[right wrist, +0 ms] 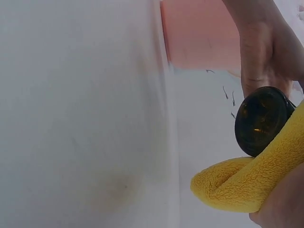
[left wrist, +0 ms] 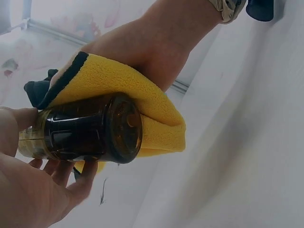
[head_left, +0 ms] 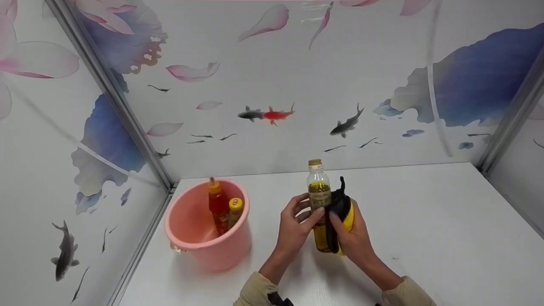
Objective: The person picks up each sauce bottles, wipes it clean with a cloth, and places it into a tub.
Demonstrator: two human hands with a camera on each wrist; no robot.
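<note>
My left hand [head_left: 295, 221] grips a clear bottle [head_left: 318, 193] of yellow-brown oil, its fingers and thumb around the label. The bottle stands upright with a gold cap on, lifted over the table; its round base shows in both wrist views. In my right hand [head_left: 355, 231] is a folded cloth [left wrist: 128, 85], yellow and fluffy on one side with a black side and edging. The cloth lies against the right side of the bottle, and the right thumb presses on its black face. Part of the bottle's far side is hidden by the cloth.
A pink bucket [head_left: 225, 255] stands on the white table [head_left: 446, 221] to the left. Inside it lean a red sauce bottle [head_left: 218, 208] with a yellow top and a small yellow-capped jar [head_left: 236, 208]. Walls printed with fish and petals enclose the table at the back and sides.
</note>
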